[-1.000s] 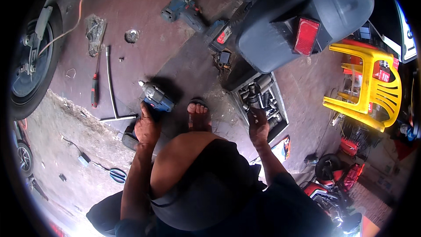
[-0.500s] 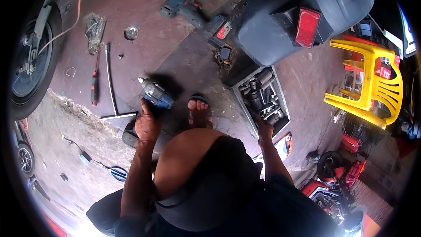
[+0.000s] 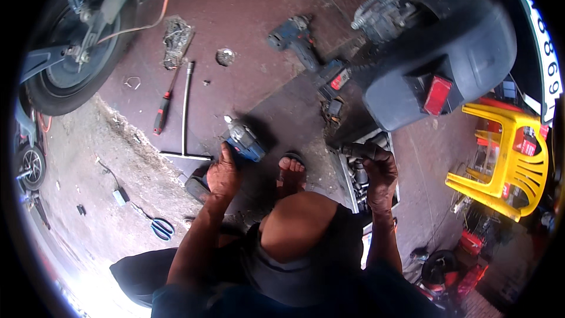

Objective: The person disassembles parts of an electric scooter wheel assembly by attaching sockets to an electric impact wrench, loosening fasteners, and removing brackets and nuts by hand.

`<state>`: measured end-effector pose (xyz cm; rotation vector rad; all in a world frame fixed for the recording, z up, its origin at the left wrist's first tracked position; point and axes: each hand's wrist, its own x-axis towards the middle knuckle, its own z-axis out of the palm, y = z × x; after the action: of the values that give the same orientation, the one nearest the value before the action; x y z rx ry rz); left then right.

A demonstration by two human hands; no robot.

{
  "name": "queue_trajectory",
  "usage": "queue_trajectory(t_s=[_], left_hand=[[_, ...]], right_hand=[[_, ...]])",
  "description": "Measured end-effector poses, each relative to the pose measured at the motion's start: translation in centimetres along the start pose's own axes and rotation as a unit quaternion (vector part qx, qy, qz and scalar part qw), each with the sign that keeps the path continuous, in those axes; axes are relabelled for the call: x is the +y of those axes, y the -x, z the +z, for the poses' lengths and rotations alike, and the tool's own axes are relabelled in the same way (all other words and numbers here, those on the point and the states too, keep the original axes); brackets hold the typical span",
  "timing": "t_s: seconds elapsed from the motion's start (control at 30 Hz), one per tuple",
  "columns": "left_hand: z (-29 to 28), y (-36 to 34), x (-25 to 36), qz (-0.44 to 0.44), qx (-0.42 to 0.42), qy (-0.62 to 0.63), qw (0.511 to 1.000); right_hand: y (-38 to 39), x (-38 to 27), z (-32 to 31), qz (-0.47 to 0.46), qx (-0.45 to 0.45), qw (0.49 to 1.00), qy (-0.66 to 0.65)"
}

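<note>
R hand [image 3: 381,172] lifted, gripping socket [image 3: 360,151], prob.; tray edge [image 3: 343,172] near.

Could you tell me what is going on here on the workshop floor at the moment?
A person crouches on the floor beside a scooter's grey rear end. The left hand grips a blue cordless power tool resting on the ground. The right hand holds a dark socket-like piece over a tray of sockets. A second blue drill, a red-handled screwdriver and a T-handle wrench lie nearby.

A blue cordless impact wrench [image 3: 244,141] lies tilted on the floor; a dark cylindrical socket [image 3: 359,151] is held above the tray.
</note>
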<state>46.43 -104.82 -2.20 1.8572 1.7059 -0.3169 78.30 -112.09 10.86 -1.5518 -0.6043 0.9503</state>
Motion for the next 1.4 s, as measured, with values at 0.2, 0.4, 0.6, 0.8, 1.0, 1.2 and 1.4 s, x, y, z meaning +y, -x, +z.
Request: queue_trajectory(t_s=[0.2,0.4,0.6,0.8,1.0,1.2,1.4], left_hand=[[0.5,0.3,-0.1,0.028,0.041,0.002,0.999],[-1.2,0.6,1.3,0.010,-0.004,0.018,1.000],[-1.7,1.3,0.6,-0.009,-0.001,0.022,1.000],[0.3,0.8,2.9,-0.038,0.057,0.029,0.997],[-1.4,1.5,2.8,-0.086,0.071,0.151,0.982],[-7.6,2.1,1.9,-0.081,0.010,0.267,0.960],[-12.0,2.5,2.7,-0.030,0.151,0.361,0.920]], right_hand=[[-4.4,0.2,7.7,-0.034,-0.178,0.982,-0.045],[-6.0,-0.3,13.1,-0.002,-0.267,0.953,-0.140],[-5.6,-0.6,17.6,0.092,-0.303,0.906,-0.282],[-5.7,1.9,17.8,0.354,-0.225,0.826,-0.376],[-7.1,4.3,17.1,0.410,-0.204,0.831,-0.315],[-10.7,0.8,19.6,0.403,-0.156,0.869,-0.242],[-13.2,-3.4,26.7,0.332,-0.218,0.912,-0.101]])
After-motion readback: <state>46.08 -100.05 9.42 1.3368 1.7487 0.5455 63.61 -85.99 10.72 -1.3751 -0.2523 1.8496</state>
